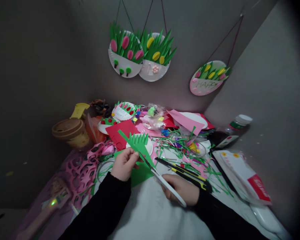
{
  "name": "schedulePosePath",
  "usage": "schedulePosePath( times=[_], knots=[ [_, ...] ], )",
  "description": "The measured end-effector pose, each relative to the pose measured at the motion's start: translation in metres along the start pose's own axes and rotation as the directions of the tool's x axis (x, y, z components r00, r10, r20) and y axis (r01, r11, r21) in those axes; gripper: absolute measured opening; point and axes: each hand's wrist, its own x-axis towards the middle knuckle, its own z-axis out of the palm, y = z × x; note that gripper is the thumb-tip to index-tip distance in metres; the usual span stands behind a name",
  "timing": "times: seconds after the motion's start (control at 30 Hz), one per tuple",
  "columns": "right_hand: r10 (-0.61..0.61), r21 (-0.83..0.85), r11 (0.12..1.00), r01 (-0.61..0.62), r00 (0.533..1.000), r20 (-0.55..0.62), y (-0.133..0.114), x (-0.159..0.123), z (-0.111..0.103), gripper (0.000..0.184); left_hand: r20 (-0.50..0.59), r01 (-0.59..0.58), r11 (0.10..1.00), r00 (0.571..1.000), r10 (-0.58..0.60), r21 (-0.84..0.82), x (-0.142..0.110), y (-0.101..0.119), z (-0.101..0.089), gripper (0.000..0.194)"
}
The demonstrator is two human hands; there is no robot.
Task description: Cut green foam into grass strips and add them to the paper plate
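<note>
My left hand (125, 163) pinches a piece of green paper (144, 151) between thumb and fingers, over the middle of the table. My right hand (181, 189) is closed round the white handles of a pair of scissors (162, 180). The scissors' blades lie along the green paper, close to my left fingertips; whether they are cutting cannot be made out. Behind the paper sits a white paper plate (149, 144) with green paper grass blades (137, 138) on it. A larger green sheet (141, 175) lies under my left hand.
Black-and-yellow cutters (190, 176) lie right of the scissors. Green scraps (175, 150) and pink cut-out sheets (81, 173) litter the table. A brown-lidded cup (68, 131) stands left, a dark bottle (227, 133) right. Decorated plates (153, 68) hang on the wall.
</note>
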Motion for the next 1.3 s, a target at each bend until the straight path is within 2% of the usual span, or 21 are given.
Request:
schedulePosePath(
  times=[0.23, 0.5, 0.83, 1.07, 1.3],
  knots=[
    [-0.006, -0.014, 1.000, 0.006, 1.000, -0.005, -0.0006, -0.0010, 0.0005, 0.015, 0.026, -0.004, 1.000, 1.000, 0.003, 0.023, -0.0008, -0.0029, 0.0021, 0.024],
    [0.014, 0.042, 0.999, -0.014, 1.000, -0.002, 0.0025, 0.0001, 0.0009, 0.013, 0.020, 0.017, 1.000, 1.000, -0.018, 0.018, -0.0028, 0.0038, 0.0030, 0.023],
    [0.002, 0.027, 1.000, -0.002, 1.000, -0.008, 0.0079, 0.0008, 0.0015, 0.013, -0.057, -0.002, 1.000, 0.998, 0.002, 0.005, -0.0013, 0.0053, -0.0004, 0.025],
    [-0.008, -0.030, 1.000, 0.007, 0.999, -0.034, 0.0046, -0.0003, 0.0025, 0.014, -0.025, 0.004, 1.000, 1.000, -0.004, 0.018, -0.0038, 0.0061, 0.0032, 0.019],
    [-0.006, 0.040, 0.999, 0.006, 1.000, -0.009, 0.0031, -0.0001, 0.0022, 0.012, -0.012, -0.002, 0.999, 1.000, 0.003, 0.045, -0.0040, 0.0047, 0.0034, 0.019]
  ],
)
